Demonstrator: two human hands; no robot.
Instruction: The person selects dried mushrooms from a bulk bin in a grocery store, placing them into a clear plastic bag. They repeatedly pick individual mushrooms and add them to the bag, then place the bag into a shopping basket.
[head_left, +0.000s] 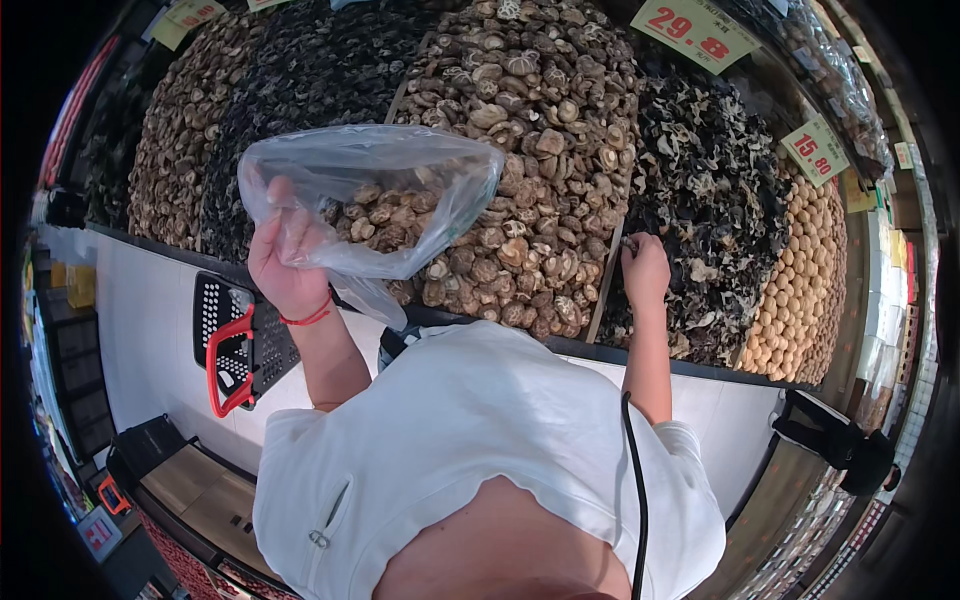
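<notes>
My left hand (289, 255) is raised inside a clear plastic bag (367, 146), gripping one side of it with the bag's mouth spread wide. Shiitake mushrooms show in and through the film; whether they lie inside or behind it I cannot tell. Beneath and beyond the bag spreads a bin of dried shiitake mushrooms (555, 217). Over the left edge of the neighbouring heap of dried black fungus (705, 180), my right hand (645, 271) has its fingers closed on a small dark piece, partly hidden by the fingers. A thin divider (609, 281) separates these two heaps.
Walnuts (787, 277) fill a bin at the right, with price signs (696, 31) above. More dark dried fungus (315, 75) and mushrooms (180, 135) lie to the left. A black shopping basket with a red handle (225, 360) is on the floor. Another person (847, 442) stands far right.
</notes>
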